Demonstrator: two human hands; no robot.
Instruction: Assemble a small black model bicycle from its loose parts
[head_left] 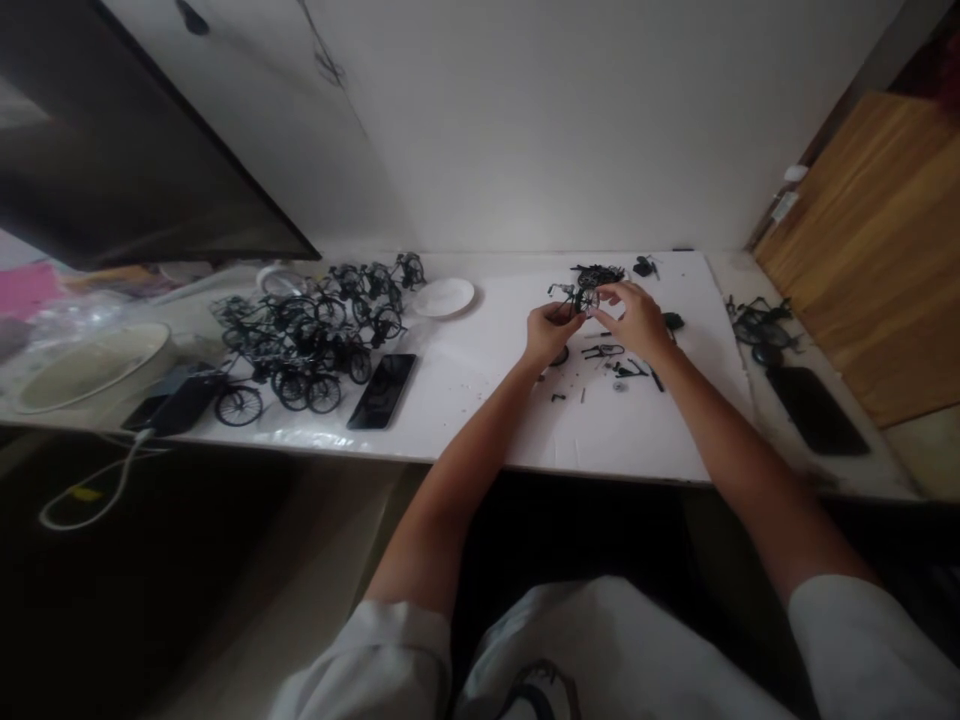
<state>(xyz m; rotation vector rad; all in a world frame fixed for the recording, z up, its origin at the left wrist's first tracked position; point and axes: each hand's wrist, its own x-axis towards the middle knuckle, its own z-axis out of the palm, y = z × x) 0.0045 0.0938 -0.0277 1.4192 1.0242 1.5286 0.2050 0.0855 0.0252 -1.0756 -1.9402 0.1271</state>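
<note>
1. In the head view, we are reaching both bare hands over a white board (499, 290), and we are holding a small model bicycle (583, 300) between them, just above the board, right of its middle.
2. With the left hand (551, 335) we are pinching the lower part of the model bicycle between thumb and fingers.
3. With the right hand (634, 318) we are closing thumb and fingertips on the wheel side of the same model bicycle; which exact part we are gripping is too small to tell.
4. Beneath and around our hands, small loose parts (604, 351) are lying scattered on the board, and a dark bundle of parts (598, 273) is resting just behind the model bicycle.
5. To the left, a cluster of model bicycles (304, 335) is standing crowded together, with a white dish (444, 298) lying beside it and a black phone (382, 392) lying flat in front of the dish.
6. Farther left, a pale basin (94, 368) is sitting near a looping white cable (120, 500).
7. At the right, beyond the board's edge, a dark phone-like slab (817, 410) is lying near more dark parts (761, 325), and a wooden panel (870, 260) is leaning alongside.
</note>
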